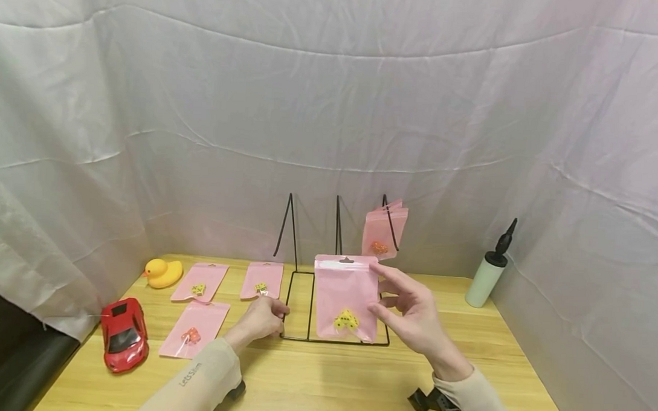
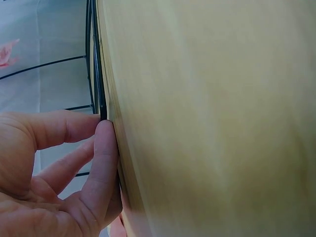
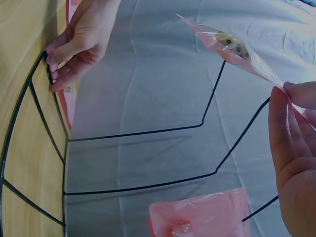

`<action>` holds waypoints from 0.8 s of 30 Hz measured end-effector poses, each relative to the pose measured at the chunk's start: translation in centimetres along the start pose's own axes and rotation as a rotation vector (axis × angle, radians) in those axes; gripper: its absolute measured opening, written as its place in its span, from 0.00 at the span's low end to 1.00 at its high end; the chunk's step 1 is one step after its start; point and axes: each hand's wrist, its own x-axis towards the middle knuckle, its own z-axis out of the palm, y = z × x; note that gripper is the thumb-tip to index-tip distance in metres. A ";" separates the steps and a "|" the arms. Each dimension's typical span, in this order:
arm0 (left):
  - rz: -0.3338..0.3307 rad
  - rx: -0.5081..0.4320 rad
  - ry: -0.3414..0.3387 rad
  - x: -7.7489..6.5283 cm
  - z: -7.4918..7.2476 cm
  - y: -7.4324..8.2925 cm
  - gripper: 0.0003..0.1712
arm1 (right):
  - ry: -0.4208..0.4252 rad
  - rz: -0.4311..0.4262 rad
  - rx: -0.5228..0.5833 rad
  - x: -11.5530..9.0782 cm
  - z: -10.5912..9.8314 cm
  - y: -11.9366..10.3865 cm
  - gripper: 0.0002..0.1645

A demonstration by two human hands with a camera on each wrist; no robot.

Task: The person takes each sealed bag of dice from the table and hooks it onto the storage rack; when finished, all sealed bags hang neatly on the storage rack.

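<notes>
My right hand [image 1: 412,311] pinches the right edge of a pink zip bag [image 1: 343,290] between thumb and fingers. Yellow dice [image 1: 347,319] with dark dots lie at the bottom of this bag. It is held up in front of a black wire rack [image 1: 337,224] with three upright hooks. At the rack's base, my left hand [image 1: 262,318] grips the front left corner; the left wrist view shows thumb and finger pinching the wire [image 2: 98,69]. Pink bags [image 1: 385,225] hang on the right hook, the front one with orange-red dice [image 3: 180,228].
On the table's left lie two pink bags with yellow dice [image 1: 198,290] and one pink bag [image 1: 208,316] with red dice. A yellow rubber duck [image 1: 163,274] and a red toy car [image 1: 124,337] stand farther left. At right stands a pale green hand pump [image 1: 486,283]. Grey curtains [image 1: 332,109] surround the table.
</notes>
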 end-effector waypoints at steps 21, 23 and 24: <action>0.001 0.006 0.002 -0.1 0.0 0.2 0.30 | 0.006 -0.014 0.045 0.6 0.6 2.3 0.41; 0.000 0.008 0.003 -0.1 0.0 0.2 0.30 | 0.007 -0.019 0.053 0.7 0.6 2.5 0.41; 0.000 0.009 0.002 -0.1 0.0 0.2 0.30 | 0.008 -0.019 0.057 0.7 0.7 2.5 0.41</action>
